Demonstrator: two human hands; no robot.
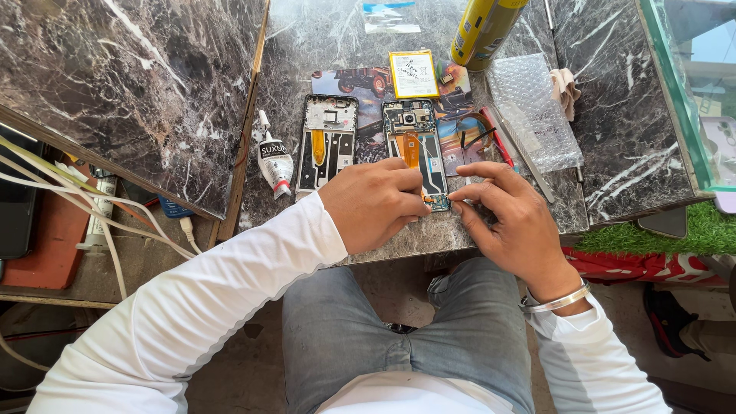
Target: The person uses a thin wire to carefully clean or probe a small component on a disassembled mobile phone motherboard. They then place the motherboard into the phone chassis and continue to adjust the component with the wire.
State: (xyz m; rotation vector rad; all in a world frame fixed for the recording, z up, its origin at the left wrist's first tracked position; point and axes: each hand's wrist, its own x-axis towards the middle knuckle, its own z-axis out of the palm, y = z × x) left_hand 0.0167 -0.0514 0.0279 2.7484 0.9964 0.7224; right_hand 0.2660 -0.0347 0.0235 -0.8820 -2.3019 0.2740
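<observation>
An opened phone body (415,142) with exposed circuit boards and an orange flex strip lies on the dark marble counter (307,46). My left hand (374,203) rests over its lower part, fingers curled down onto it. My right hand (506,218) pinches at the phone's bottom right corner, where a small green board (439,202) shows between my fingertips. A second phone frame (327,142) with a yellow strip lies just left of the opened phone, untouched.
A flat battery (414,73) lies behind the phones, beside a yellow spray can (483,31). A glue tube (274,159) sits at the left, bubble wrap (533,111), a red-handled tool (498,142) and tweezers (529,165) at the right. White cables (100,207) hang at the left.
</observation>
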